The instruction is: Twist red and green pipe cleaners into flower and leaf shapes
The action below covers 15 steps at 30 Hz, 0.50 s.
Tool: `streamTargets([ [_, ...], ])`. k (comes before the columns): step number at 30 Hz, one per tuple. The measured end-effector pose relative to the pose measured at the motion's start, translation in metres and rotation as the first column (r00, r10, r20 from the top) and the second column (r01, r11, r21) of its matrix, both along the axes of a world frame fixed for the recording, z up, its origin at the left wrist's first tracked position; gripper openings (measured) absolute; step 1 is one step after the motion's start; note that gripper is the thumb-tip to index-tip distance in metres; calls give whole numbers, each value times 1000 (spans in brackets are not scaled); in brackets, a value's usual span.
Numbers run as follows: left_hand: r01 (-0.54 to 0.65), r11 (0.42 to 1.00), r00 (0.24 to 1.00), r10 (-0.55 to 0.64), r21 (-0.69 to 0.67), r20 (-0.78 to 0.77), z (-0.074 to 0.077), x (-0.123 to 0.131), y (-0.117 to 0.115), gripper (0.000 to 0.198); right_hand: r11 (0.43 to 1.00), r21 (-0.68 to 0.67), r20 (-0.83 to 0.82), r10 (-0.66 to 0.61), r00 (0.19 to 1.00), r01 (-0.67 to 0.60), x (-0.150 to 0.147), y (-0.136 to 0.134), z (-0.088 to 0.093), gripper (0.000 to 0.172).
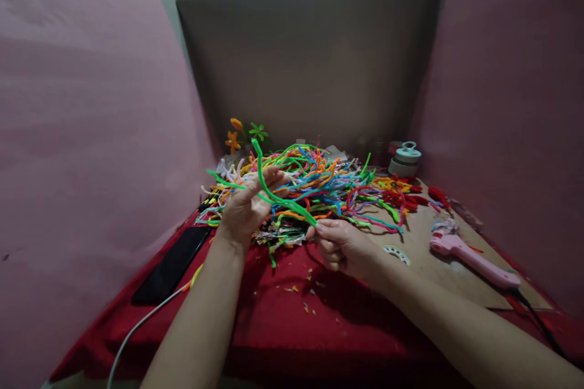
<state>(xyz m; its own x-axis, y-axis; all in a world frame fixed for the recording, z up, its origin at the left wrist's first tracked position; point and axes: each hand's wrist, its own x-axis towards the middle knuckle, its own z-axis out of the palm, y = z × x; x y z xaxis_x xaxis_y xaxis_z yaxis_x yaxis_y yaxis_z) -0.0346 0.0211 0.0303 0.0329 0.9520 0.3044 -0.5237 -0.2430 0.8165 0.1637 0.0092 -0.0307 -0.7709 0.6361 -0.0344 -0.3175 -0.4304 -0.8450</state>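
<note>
My right hand (341,244) is closed in a pinch on the lower end of some bright green pipe cleaners (294,205). From there the green strands run up and left; one bends upward and another goes out past my left hand (244,211). That hand is open, its fingers stretched out and apart, touching or close beside the strands; whether it bears on them I cannot tell. Behind both hands lies a big heap of multicoloured pipe cleaners (326,173), partly covered by my left hand.
On the red cloth (274,316) lie small clippings and, at left, a black phone (171,264) near a white cable (132,331). At right a pink glue gun (474,261) rests on a brown board (420,237). Orange and green fuzzy flowers (233,143) and a lidded container (405,161) stand behind.
</note>
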Motion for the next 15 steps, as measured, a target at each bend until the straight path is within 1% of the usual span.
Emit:
streamTargets([
  [1,20,1000,998,-21,-15,-67,-6,2,-1,29,1000,-4,0,-11,1000,11,0,1,-1,19],
  [3,15,998,984,-24,-54,-179,-16,3,-2,25,999,-9,-1,-33,999,33,1,1,-3,17],
  [6,-14,992,966,-19,-124,-259,-27,-1,-2,24,999,-21,-19,-49,999,49,1,3,-6,17],
  [7,-9,989,967,-28,-145,-254,-29,-3,-1,26,998,-29,-34,-50,998,49,1,3,-7,17],
  [9,20,984,980,-55,-179,-193,-32,-8,-1,29,998,-48,-67,-47,997,44,1,4,-7,16],
  [12,49,983,995,-63,-177,-79,-33,-10,-2,25,996,-80,-95,-36,995,29,1,3,-6,15],
  [15,66,985,995,-78,-162,-69,-31,-5,-6,28,994,-106,-107,-19,994,7,0,1,-5,13],
])
